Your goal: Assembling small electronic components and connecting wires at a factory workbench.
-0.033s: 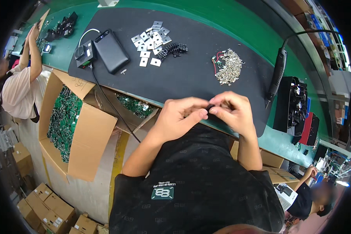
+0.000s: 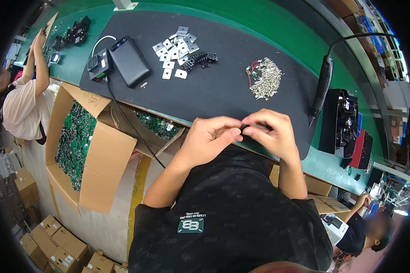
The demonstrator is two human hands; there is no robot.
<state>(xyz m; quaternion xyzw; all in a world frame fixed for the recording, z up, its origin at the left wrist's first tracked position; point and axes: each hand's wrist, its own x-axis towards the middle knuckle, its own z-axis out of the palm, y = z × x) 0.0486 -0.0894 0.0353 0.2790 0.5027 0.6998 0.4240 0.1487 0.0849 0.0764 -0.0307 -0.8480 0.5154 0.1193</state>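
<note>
Both hands (image 2: 243, 132) unmoved, pinched together.

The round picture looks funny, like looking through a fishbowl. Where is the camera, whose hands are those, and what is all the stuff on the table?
The camera sits on a person's head and looks down, so you see what they see. Its lens is very wide, which bends straight edges near the rim.

The two bare hands in the middle belong to that person: the left hand and the right hand. Their fingertips meet and pinch a small dark part; it is too small to tell what it is.

In front lies a black mat on a green bench. On the mat are small metal plates, black clips, a pile of screws, a black box and an electric screwdriver on a cable.

To the left, below the bench, a cardboard box holds green circuit boards. Other people work at the far left and the lower right.
</note>
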